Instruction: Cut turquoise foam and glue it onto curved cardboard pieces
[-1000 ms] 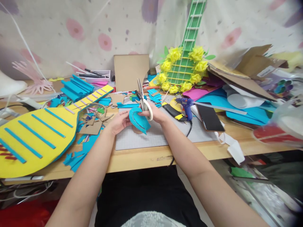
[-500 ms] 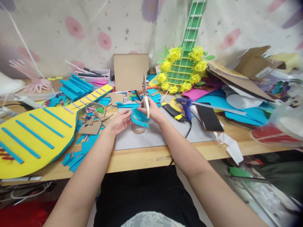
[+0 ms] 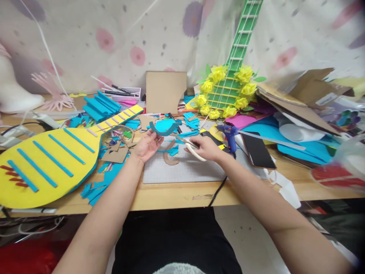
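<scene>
My left hand grips a curved blue paper piece by its left part, holding it above the grey cutting mat. My right hand is closed on white-handled scissors, whose blades point left toward the mat's middle. Beneath and between the hands, a curved cardboard piece lies on the mat with small blue paper scraps beside it. The scissors and the held paper are apart.
Left is a yellow lute-shaped craft among blue and cardboard scraps. A green stringed craft with yellow flowers leans at the back. Right of the mat are a blue glue gun, a black phone and stacked cardboard.
My right hand has moved right and lower, taking the scissors away from the paper, and the blades have swung from upright to leftward. My left hand still holds the curved paper; blue scraps now lie below.
</scene>
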A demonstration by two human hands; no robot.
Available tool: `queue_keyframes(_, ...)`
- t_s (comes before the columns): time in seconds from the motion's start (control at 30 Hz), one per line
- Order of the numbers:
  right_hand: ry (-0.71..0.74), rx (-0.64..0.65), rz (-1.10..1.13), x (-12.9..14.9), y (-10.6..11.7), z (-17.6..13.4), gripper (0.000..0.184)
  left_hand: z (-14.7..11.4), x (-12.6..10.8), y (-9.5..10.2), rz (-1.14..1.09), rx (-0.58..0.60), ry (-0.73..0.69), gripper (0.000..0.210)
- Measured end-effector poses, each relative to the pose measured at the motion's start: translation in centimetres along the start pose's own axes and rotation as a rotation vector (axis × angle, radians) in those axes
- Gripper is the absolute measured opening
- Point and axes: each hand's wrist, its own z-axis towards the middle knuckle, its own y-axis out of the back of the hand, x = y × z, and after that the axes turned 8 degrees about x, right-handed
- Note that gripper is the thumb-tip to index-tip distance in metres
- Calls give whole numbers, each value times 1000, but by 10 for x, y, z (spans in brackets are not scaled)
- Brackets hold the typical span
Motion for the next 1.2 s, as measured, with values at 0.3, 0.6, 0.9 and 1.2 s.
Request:
queue_keyframes(0.3, 48, 170, 158, -7, -6, 3, 39, -3, 4, 3, 85, 128, 2, 20)
queue_keyframes(0.6, 76, 325, 245, -11, 11, 1, 39, -4, 8, -1, 220, 156, 38, 29)
queue_keyframes(0.9, 42, 307, -61, -17, 34, 2, 40, -6, 9, -5, 290, 207, 87, 34)
queue_keyframes(1.2, 42, 313, -260, -18, 41, 2, 45, -4, 14, 0, 325, 226, 83, 34)
